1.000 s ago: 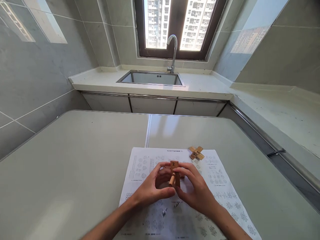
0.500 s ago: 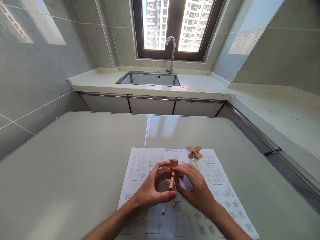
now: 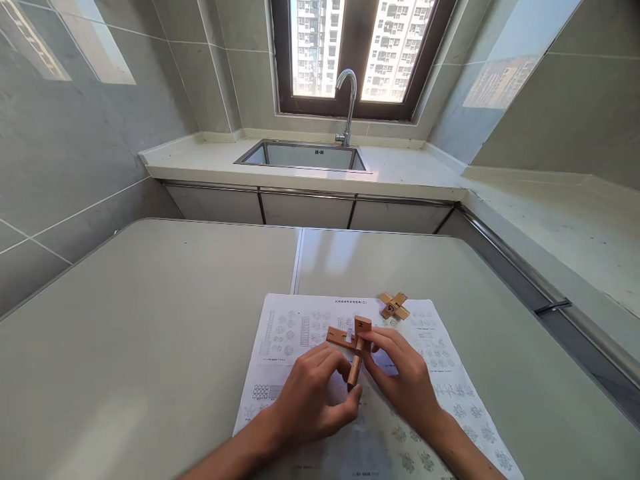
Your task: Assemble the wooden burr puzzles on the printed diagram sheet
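Above the printed sheet, both hands hold a cluster of wooden burr puzzle pieces. One upright piece, marked "2" [image 3: 363, 325], is gripped by my right hand [image 3: 403, 367] between thumb and fingers. A flat notched piece [image 3: 340, 337] sticks out to the left from behind it. Toward me points a narrow rod-like wooden piece [image 3: 355, 370], its near end pinched between the thumb and index finger of my left hand [image 3: 317, 390]. How the pieces meet in the middle is partly hidden by my right fingers.
The printed sheet [image 3: 285, 303] with small diagrams lies under my hands on the pale table [image 3: 150, 320]. An assembled cross-shaped wooden puzzle [image 3: 394, 306] rests at its far edge. Beyond the table are a counter [image 3: 200, 163], a sink [image 3: 310, 157] and a faucet [image 3: 349, 100].
My left hand has moved from around the left side of the pieces to the rod's near end, uncovering the notched piece. The view has shifted slightly.
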A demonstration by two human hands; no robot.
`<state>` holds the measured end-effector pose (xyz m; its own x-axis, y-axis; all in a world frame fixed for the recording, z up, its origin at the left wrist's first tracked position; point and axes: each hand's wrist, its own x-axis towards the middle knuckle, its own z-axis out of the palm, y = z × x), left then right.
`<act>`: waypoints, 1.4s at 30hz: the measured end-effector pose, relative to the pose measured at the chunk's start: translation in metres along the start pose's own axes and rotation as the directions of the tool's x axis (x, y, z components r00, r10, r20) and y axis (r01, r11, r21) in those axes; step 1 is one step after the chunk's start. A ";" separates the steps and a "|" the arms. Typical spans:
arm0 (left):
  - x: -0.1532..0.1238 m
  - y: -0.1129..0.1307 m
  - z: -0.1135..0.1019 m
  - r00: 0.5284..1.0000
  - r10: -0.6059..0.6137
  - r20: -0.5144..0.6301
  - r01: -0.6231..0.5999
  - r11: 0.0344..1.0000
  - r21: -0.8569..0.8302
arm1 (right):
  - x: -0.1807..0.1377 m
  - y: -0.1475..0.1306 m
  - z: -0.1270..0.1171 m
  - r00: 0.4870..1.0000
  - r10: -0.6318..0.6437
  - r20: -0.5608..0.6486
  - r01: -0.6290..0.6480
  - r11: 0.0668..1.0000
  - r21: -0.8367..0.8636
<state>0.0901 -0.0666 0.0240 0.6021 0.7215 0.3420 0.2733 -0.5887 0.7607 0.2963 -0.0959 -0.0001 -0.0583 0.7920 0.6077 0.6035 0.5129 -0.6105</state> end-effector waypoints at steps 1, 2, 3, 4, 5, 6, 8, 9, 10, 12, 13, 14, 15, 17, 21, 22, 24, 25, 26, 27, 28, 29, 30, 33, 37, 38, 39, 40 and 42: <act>-0.001 0.000 0.002 1.000 0.001 0.003 -0.001 0.999 0.047 | 0.000 0.000 0.000 1.000 -0.003 -0.002 0.003 1.000 -0.002; -0.002 -0.001 0.003 1.000 0.003 0.004 -0.003 0.996 0.085 | 0.000 0.000 0.000 1.000 -0.008 -0.004 0.008 1.000 -0.006; -0.003 -0.001 0.005 1.000 0.006 0.002 -0.006 0.993 0.115 | 0.000 0.000 0.000 1.000 -0.013 -0.007 0.013 1.000 -0.009; -0.004 -0.002 0.005 1.000 0.011 0.001 -0.011 0.990 0.138 | 0.000 0.000 0.000 1.000 -0.020 -0.009 0.020 1.000 -0.011; -0.004 -0.002 0.006 1.000 0.017 0.001 -0.017 0.988 0.154 | 0.000 0.000 -0.001 1.000 -0.025 -0.010 0.025 1.000 -0.013; -0.004 -0.002 0.006 1.000 0.022 0.002 -0.022 0.986 0.166 | 0.001 0.000 -0.001 1.000 -0.028 -0.010 0.028 0.999 -0.016; -0.004 -0.002 0.006 1.000 0.026 0.003 -0.026 0.984 0.176 | 0.001 0.001 -0.002 1.000 -0.025 -0.001 0.025 1.000 -0.018; -0.003 -0.002 0.006 1.000 0.025 0.004 -0.025 0.984 0.178 | 0.001 0.001 -0.002 1.000 -0.020 0.004 0.020 1.000 -0.020; -0.003 -0.003 0.007 1.000 0.023 0.006 -0.023 0.983 0.181 | 0.002 0.001 -0.002 1.000 -0.016 0.009 0.017 1.000 -0.023; -0.003 -0.003 0.007 1.000 0.020 0.007 -0.021 0.982 0.185 | 0.002 0.001 -0.003 1.000 -0.019 0.017 0.020 0.999 -0.033; -0.003 -0.003 0.007 1.000 0.020 0.007 -0.021 0.982 0.186 | 0.001 0.001 -0.003 1.000 -0.022 0.020 0.023 0.999 -0.039; -0.004 -0.004 0.007 1.000 0.020 0.007 -0.021 0.983 0.185 | 0.001 0.001 -0.003 0.999 -0.024 0.022 0.025 0.999 -0.044; -0.004 -0.004 0.007 1.000 0.019 0.007 -0.020 0.983 0.181 | 0.001 0.002 -0.003 0.999 -0.024 0.025 0.025 0.999 -0.047; -0.004 -0.005 0.007 1.000 0.015 0.005 -0.016 0.984 0.175 | -0.001 0.002 -0.002 1.000 -0.016 0.024 0.017 0.999 -0.047; -0.002 -0.006 0.006 1.000 -0.004 -0.019 0.007 0.985 0.172 | -0.003 0.002 0.003 1.000 -0.010 0.001 0.010 0.998 -0.059; -0.001 -0.006 0.005 1.000 -0.007 -0.025 0.011 0.986 0.169 | -0.004 0.001 0.004 1.000 -0.011 -0.008 0.010 0.998 -0.068; -0.001 -0.005 0.005 1.000 -0.008 -0.028 0.012 0.988 0.155 | -0.005 0.000 0.007 1.000 -0.004 -0.025 0.002 0.996 -0.089; -0.001 -0.005 0.005 1.000 -0.007 -0.029 0.011 0.989 0.147 | -0.006 0.000 0.008 0.999 0.005 -0.032 -0.008 0.995 -0.099; -0.001 -0.004 0.005 0.999 -0.005 -0.032 0.010 0.990 0.140 | -0.007 -0.001 0.009 0.999 0.014 -0.036 -0.018 0.994 -0.106; -0.001 -0.004 0.006 0.999 -0.005 -0.035 0.009 0.991 0.137 | -0.007 -0.001 0.010 0.999 0.021 -0.038 -0.025 0.993 -0.111; -0.001 -0.004 0.006 0.999 -0.005 -0.037 0.010 0.991 0.136 | -0.008 -0.001 0.010 0.999 0.023 -0.039 -0.027 0.993 -0.115; -0.002 -0.003 0.006 0.999 -0.004 -0.037 0.009 0.990 0.140 | -0.008 0.000 0.010 0.999 0.020 -0.038 -0.024 0.993 -0.116; -0.002 -0.003 0.006 0.999 0.000 -0.035 0.005 0.989 0.147 | -0.008 0.001 0.009 0.999 0.015 -0.037 -0.020 0.993 -0.120; -0.004 -0.003 0.007 1.000 0.017 -0.015 -0.014 0.984 0.180 | -0.005 0.007 0.004 0.998 0.030 -0.055 -0.038 0.988 -0.148; -0.004 -0.002 0.005 1.000 0.001 -0.009 0.001 0.983 0.186 | 0.000 0.012 -0.003 0.985 0.148 -0.091 -0.160 0.978 -0.134; -0.004 -0.002 0.004 1.000 -0.005 -0.010 0.007 0.983 0.184 | 0.001 0.013 -0.004 0.981 0.179 -0.078 -0.188 0.975 -0.119; -0.003 -0.001 0.003 1.000 -0.010 -0.008 0.011 0.983 0.183 | 0.002 0.013 -0.004 0.977 0.206 -0.060 -0.211 0.972 -0.105; -0.002 -0.001 0.003 1.000 -0.016 -0.004 0.017 0.983 0.185 | 0.003 0.013 -0.003 0.973 0.227 -0.040 -0.230 0.969 -0.093; 0.000 -0.002 0.001 1.000 -0.030 0.004 0.029 0.981 0.192 | 0.002 0.013 -0.002 0.967 0.256 -0.006 -0.256 0.964 -0.074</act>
<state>0.0901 -0.0655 0.0223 0.5964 0.7374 0.3170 0.4291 -0.6267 0.6505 0.3057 -0.0876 -0.0059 0.1029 0.8948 0.4344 0.6554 0.2675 -0.7063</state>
